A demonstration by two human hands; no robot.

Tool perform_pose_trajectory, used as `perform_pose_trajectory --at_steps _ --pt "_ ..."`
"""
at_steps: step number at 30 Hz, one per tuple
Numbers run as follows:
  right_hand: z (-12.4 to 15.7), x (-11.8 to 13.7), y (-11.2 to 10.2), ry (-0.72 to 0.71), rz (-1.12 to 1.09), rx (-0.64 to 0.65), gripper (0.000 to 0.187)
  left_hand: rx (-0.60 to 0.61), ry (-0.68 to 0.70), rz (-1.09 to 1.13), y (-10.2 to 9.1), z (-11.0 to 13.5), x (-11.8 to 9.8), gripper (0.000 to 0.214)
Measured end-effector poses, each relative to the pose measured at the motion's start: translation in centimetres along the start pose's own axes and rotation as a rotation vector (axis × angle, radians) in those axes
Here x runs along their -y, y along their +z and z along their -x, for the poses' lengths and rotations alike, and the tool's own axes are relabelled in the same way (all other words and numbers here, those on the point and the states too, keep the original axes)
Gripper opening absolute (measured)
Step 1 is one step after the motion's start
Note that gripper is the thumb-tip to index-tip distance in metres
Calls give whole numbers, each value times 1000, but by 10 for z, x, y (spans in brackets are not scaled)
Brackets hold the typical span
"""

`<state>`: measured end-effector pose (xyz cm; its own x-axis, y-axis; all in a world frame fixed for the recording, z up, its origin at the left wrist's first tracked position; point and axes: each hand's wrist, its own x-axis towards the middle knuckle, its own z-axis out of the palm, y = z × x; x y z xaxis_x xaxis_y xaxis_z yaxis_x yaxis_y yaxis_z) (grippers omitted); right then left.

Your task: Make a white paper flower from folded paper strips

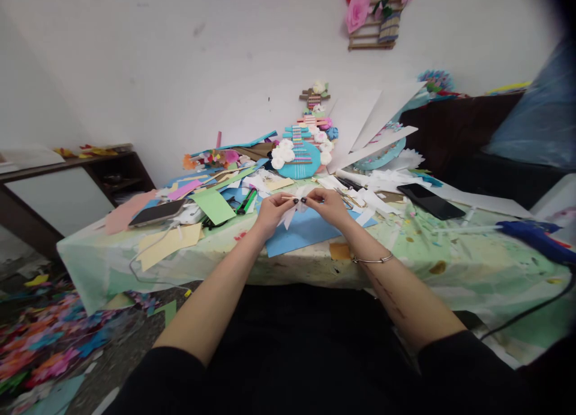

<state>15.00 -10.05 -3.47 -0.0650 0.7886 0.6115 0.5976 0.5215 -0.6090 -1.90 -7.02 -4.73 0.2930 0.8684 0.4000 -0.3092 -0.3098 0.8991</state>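
Note:
Between my two hands is a small piece of white paper [288, 216], thin and folded or gathered, with a loose end hanging down. My left hand [273, 212] pinches its left side between thumb and finger. On the other side my right hand [329, 206] pinches it too, thumb tips almost meeting. Fingers cover much of the paper, so its exact shape is hard to make out. Below both hands lies a blue sheet of paper [292, 235] on the table. A green-handled cutter [247, 201] lies just left of my left hand.
Paper scraps and a green sheet [213, 206] cover the left side, near a phone [157, 213]. At right are a black phone [431, 201] and a blue glue gun [535, 238] with a cord. A blue disc decorated with flowers [300, 162] stands against the wall.

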Motion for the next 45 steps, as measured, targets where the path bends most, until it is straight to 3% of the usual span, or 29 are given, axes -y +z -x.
perform_pose_trajectory --at_steps 7,19,27,31,34,37,45 --pt "0 0 -3 -30 209 67 40 6 5 38 1 -1 0 23" --pt "-1 -1 -2 120 29 -4 37 76 -46 74 -1 1 -1 29" --pt "-1 -5 0 170 -116 14 37 70 -100 200 -5 1 -6 27" --pt "0 -3 0 173 -147 25 36 70 -166 280 -5 0 -7 29" --pt "0 -2 0 162 -189 28 35 35 -145 219 -4 -1 -7 20" --pt "0 -1 0 149 -225 36 34 14 -138 181 -3 -1 -6 26" --pt "1 3 0 147 -293 76 34 70 -278 236 -6 -3 1 24"
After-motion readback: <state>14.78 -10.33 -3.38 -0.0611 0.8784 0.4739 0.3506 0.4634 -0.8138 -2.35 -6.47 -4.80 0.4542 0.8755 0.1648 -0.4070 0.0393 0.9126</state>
